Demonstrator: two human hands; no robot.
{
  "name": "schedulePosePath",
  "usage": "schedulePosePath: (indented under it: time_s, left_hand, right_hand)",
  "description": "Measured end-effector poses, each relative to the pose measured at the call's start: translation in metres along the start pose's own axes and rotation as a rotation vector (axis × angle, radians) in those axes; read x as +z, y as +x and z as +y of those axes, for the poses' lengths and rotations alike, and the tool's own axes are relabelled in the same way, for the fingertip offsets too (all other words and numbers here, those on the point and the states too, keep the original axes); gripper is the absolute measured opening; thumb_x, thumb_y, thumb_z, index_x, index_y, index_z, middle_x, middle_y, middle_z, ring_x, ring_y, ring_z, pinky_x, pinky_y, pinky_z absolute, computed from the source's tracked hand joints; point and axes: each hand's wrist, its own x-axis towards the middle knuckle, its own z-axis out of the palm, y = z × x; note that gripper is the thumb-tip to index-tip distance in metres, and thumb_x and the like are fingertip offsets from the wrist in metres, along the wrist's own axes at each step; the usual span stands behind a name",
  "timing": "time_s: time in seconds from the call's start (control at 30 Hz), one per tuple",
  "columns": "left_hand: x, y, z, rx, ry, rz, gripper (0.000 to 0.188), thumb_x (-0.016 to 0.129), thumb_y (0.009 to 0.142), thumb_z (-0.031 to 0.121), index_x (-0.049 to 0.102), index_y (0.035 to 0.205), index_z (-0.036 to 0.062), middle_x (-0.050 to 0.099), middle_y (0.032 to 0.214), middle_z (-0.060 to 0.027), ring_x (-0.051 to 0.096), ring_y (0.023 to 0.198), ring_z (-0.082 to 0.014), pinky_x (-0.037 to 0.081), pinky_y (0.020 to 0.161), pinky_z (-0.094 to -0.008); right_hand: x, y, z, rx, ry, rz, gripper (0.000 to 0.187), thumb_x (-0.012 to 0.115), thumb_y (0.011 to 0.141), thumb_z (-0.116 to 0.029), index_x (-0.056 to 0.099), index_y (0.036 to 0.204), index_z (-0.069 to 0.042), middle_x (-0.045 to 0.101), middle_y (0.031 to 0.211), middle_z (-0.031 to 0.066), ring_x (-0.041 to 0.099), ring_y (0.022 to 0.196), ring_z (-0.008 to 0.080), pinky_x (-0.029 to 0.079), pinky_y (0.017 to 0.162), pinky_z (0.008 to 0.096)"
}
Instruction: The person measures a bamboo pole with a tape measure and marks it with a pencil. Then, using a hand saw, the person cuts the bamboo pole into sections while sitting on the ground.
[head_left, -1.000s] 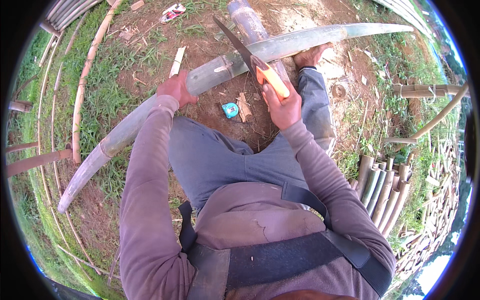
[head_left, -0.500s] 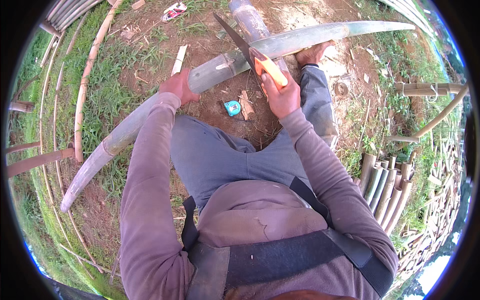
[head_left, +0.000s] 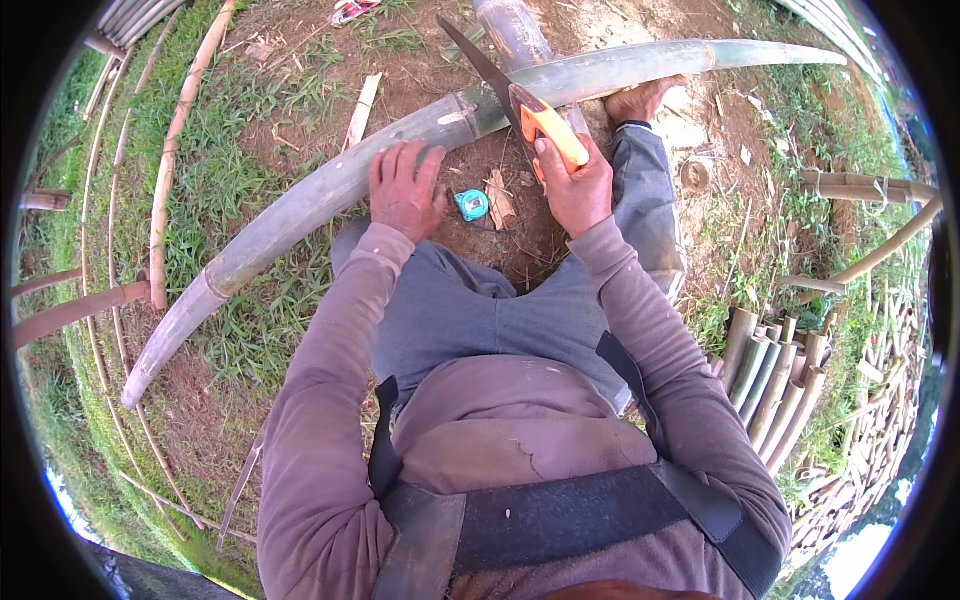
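Observation:
A long green bamboo pole [head_left: 300, 212] stretches across in front of me, lying over a second, thicker bamboo piece [head_left: 512, 35]. My right hand [head_left: 580, 192] is closed round the orange handle of a handsaw [head_left: 545, 130]. Its dark blade slants up and left across the pole, beside a node. My left hand [head_left: 405, 188] lies at the pole's near edge, fingers stretched out and slightly apart, not wrapped round it. Whether the fingertips press on the pole is hard to see. A turquoise tape measure [head_left: 471, 205] sits on the dirt between my hands.
My bare foot [head_left: 640, 103] is beside the pole at the right. Cut bamboo lengths [head_left: 770, 380] stand bundled at the lower right. Wood chips [head_left: 500, 200] lie near the tape measure. A bamboo rail [head_left: 185, 140] runs along the left, over grass.
My left hand has let go of the pole and moved right along it, toward the saw. The saw remains in my right hand, across the pole. The view has shifted slightly.

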Motion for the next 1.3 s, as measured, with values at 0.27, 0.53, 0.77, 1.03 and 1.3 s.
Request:
schedulePosePath:
  time_s: [0.27,0.53,0.77,1.03,1.3]
  left_hand:
    - [0.111,-0.007,0.057,-0.181,0.006,-0.82,0.064,0.078,0.087,0.031,0.053,0.146,0.0302,0.054,0.147,-0.0119,0.044,0.144,-0.0349,0.041,0.113,-0.0569]
    - [-0.048,-0.049,0.027,-0.335,-0.213,-0.108,0.057,0.081,0.075,0.028,0.068,0.13,0.0222,0.066,0.125,-0.0131,0.059,0.122,-0.0348,0.044,0.108,-0.0503]
    - [-0.121,-0.314,-0.036,-0.933,0.019,-0.275,0.066,0.082,0.072,0.025,0.063,0.135,0.0242,0.065,0.127,-0.0117,0.058,0.122,-0.0384,0.043,0.108,-0.052]
    - [-0.077,-0.452,0.015,-1.141,0.022,-0.468,0.061,0.082,0.075,0.024,0.061,0.132,0.023,0.064,0.126,-0.0169,0.06,0.121,-0.0412,0.05,0.104,-0.0496]
    - [-0.069,-0.431,0.009,-1.136,-0.088,-0.551,0.066,0.085,0.071,0.027,0.06,0.132,0.0197,0.062,0.124,-0.0177,0.055,0.122,-0.0396,0.039,0.113,-0.0496]
  right_hand:
    - [0.003,0.002,0.006,0.083,0.074,-0.035,0.028,0.079,0.095,-0.02,0.07,0.106,0.004,0.07,0.078,0.0063,0.063,0.069,0.0099,0.051,0.063,0.0304]
    - [-0.002,0.001,0.004,0.123,0.197,-0.071,0.024,0.074,0.101,-0.016,0.07,0.113,0.004,0.072,0.088,0.0014,0.064,0.076,0.004,0.052,0.065,0.0215]
    - [0.004,-0.002,0.003,0.134,0.233,-0.066,0.021,0.076,0.1,-0.019,0.07,0.109,0.0,0.065,0.076,-0.0032,0.055,0.062,0.002,0.044,0.053,0.0204]
    - [0.003,0.002,-0.006,0.111,0.181,-0.071,0.024,0.075,0.1,-0.022,0.069,0.108,0.0,0.062,0.071,-0.0028,0.053,0.056,0.0022,0.044,0.049,0.0207]
    - [0.003,-0.002,0.002,0.146,0.221,-0.074,0.024,0.074,0.101,-0.02,0.069,0.111,0.001,0.064,0.077,-0.0029,0.058,0.064,0.0024,0.046,0.054,0.0202]
